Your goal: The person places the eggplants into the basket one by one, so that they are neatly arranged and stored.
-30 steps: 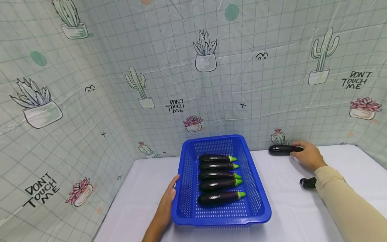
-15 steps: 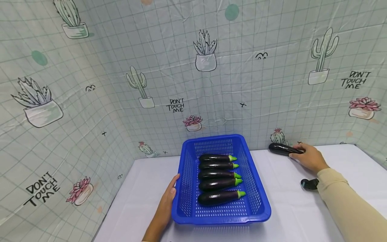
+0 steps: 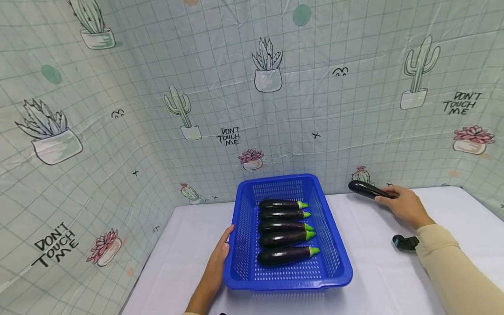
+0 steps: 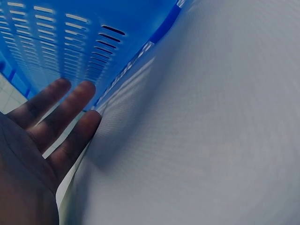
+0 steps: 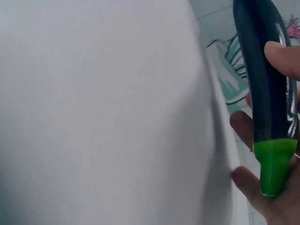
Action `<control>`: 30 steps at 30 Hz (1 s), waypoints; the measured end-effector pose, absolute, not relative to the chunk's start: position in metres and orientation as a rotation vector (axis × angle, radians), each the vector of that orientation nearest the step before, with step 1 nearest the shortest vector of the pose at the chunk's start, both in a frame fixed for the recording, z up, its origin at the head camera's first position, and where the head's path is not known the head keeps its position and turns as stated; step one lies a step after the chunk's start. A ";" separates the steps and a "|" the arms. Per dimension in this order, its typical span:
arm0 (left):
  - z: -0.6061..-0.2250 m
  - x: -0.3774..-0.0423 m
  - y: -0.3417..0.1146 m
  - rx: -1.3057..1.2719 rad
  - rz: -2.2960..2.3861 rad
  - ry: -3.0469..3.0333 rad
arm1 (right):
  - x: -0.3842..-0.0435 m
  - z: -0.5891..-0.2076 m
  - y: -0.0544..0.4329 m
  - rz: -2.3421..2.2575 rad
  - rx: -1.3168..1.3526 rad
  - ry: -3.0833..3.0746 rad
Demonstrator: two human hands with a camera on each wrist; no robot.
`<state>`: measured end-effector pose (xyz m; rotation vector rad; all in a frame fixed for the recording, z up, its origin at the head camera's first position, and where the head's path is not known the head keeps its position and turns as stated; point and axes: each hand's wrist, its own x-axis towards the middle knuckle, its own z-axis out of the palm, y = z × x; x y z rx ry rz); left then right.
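In the head view my right hand (image 3: 407,205) holds an eggplant (image 3: 364,188) near the back edge of the table, its rounded end tipped up to the left. The right wrist view shows the thumb across the dark body, the other fingers behind it, and the green stem (image 5: 276,171) toward the palm. My left hand (image 3: 214,267) rests along the left side of a blue plastic basket (image 3: 230,262). In the left wrist view its fingers (image 4: 70,105) are extended against the slotted wall. Several eggplants (image 3: 283,239) lie crosswise inside the basket, green stems to the right.
A white cloth (image 3: 378,267) covers the table. A small black device (image 3: 404,242) is at the right wrist. Patterned fabric (image 3: 291,109) with cactus prints hangs behind the table and along the left.
My right hand has tilted the eggplant, raising its rounded end, and shifted slightly to the right. My left hand and the basket stay in place.
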<state>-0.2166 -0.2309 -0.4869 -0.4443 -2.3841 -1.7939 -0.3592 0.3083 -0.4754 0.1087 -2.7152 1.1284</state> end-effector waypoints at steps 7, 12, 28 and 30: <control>-0.487 -0.218 -0.230 -0.448 -1.769 -2.385 | -0.349 -0.471 0.303 1.178 0.130 -2.672; -0.488 -0.218 -0.231 -0.442 -1.758 -2.391 | -0.341 -0.471 0.299 1.193 0.127 -2.638; -0.487 -0.215 -0.231 -0.429 -1.783 -2.395 | -0.317 -0.463 0.285 1.415 0.124 -2.526; -0.486 -0.215 -0.231 -0.436 -1.774 -2.396 | -0.314 -0.463 0.283 1.436 0.131 -2.511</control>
